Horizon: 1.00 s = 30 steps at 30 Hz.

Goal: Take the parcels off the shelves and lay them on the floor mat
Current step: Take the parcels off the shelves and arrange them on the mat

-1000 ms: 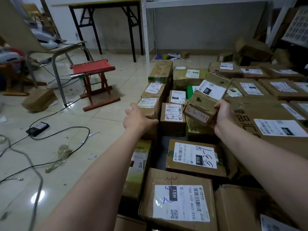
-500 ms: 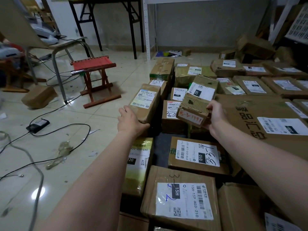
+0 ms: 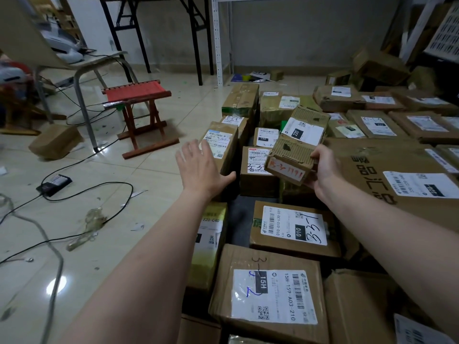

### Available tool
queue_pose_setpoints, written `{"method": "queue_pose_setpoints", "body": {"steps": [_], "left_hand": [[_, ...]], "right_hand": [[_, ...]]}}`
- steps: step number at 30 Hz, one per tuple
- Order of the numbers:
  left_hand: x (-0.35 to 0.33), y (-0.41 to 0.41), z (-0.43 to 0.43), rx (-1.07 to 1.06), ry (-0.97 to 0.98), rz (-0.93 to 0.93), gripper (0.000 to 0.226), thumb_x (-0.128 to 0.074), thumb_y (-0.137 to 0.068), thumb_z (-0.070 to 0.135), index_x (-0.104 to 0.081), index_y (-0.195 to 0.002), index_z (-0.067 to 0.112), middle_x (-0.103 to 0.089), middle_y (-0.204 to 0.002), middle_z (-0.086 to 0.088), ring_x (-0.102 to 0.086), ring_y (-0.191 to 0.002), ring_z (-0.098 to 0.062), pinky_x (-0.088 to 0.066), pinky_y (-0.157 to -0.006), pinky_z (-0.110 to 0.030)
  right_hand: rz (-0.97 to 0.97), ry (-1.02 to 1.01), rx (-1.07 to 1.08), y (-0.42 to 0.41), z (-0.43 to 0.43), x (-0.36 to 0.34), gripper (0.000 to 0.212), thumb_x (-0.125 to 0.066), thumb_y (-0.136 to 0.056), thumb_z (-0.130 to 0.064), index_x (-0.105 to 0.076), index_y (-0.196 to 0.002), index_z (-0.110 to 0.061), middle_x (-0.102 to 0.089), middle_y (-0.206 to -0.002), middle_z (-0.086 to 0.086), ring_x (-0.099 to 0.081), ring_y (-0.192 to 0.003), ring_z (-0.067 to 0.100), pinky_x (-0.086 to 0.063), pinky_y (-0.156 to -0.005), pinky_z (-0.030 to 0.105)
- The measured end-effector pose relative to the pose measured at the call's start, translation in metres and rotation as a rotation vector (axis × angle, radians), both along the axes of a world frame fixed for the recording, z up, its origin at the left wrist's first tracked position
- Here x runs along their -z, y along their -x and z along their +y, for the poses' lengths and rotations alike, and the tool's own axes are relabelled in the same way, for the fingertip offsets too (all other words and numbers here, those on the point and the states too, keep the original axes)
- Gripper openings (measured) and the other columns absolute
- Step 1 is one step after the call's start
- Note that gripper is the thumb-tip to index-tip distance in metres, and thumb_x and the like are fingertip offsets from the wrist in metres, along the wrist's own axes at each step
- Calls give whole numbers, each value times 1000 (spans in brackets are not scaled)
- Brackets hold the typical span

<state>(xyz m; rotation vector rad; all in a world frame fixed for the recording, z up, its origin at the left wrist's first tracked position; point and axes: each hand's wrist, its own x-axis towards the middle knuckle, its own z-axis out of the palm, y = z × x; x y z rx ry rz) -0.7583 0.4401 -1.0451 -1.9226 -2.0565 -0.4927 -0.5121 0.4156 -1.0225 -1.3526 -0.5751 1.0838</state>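
Parcels (image 3: 290, 229) lie packed edge to edge on the right. A narrow strip of dark mat (image 3: 238, 219) shows between them, and open tiled floor (image 3: 149, 189) runs along their left edge up to a red stool (image 3: 137, 95). The left hand (image 3: 201, 167) hovers with fingers straight and spread just beside an upright parcel (image 3: 219, 145); whether they touch I cannot tell. The right hand (image 3: 325, 170) grips a small ribbed box (image 3: 290, 158) by its right end, tilted above the others.
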Motion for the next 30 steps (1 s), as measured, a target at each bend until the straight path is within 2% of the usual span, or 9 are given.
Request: {"method": "queue_pose_setpoints", "body": {"steps": [3,6,11,14,16,19,24,28,30], "left_hand": [[-5,4,-7,6,-72,72,96,-57,-62,84,-45,-116,6,-47,-113,-12,-43,-103,-30,-38,-86,-40],[-8,15,-19,-107,44,31,102,-50,-61,92,-42,-115,6,-46,-110,-12,-44,-99,-27,-37,-80,-38],[-5,28,-38,-313,434,-33,145,-54,-51,97,-15,-148,-3,-37,-141,-21,-42,-124,-34,-40,-94,-45],[-2,30,-42,-437,656,-244,159,-63,-46,94,5,-153,-2,-25,-154,-26,-35,-136,-43,-38,-104,-54],[6,28,-41,-395,885,-485,155,-67,-47,90,2,-156,4,-20,-158,-26,-28,-142,-47,-31,-113,-56],[7,13,-47,-279,1146,-376,144,-54,-49,97,-9,-157,14,-22,-158,-25,-30,-140,-49,-33,-112,-56],[0,-3,-54,-212,1158,-254,102,-74,-59,72,-50,-138,11,-58,-123,-15,-57,-117,-34,-51,-96,-41],[-9,-16,-56,-159,899,-165,114,-78,-61,69,-34,-146,7,-49,-131,-13,-53,-121,-33,-53,-89,-37],[-14,-24,-56,-103,804,-63,105,-77,-59,72,-46,-138,8,-54,-116,-10,-58,-107,-30,-51,-74,-35]], "right_hand": [[-13,-6,-16,-1,0,0,15,-50,-88,-21,-65,-91,-18,-71,-93,7,-69,-86,24,-59,-76,43],[-17,-9,-20,0,1,0,15,-50,-89,-21,-64,-92,-19,-71,-99,9,-69,-89,25,-60,-80,45],[-14,4,-6,12,1,-1,12,-49,-89,-19,-61,-91,-17,-70,-94,8,-68,-86,24,-60,-80,45],[-20,11,-21,25,-1,-1,13,-50,-88,-19,-60,-95,-15,-69,-94,7,-68,-84,23,-60,-72,41],[-24,13,-35,33,-2,0,22,-50,-88,-20,-61,-106,-15,-70,-97,6,-68,-86,22,-60,-73,40],[-29,20,-51,40,-4,-2,28,-51,-88,-21,-60,-114,-14,-70,-98,6,-69,-89,23,-59,-70,38],[-26,6,-45,38,-5,-8,32,-51,-86,-20,-62,-116,-14,-71,-103,8,-69,-93,24,-60,-77,42],[-18,-3,-33,27,-3,-10,24,-51,-86,-19,-61,-108,-16,-70,-100,7,-69,-89,23,-59,-71,39],[-13,-7,-20,22,-2,-11,10,-51,-86,-20,-58,-92,-16,-69,-94,8,-68,-84,24,-59,-68,39]]}}
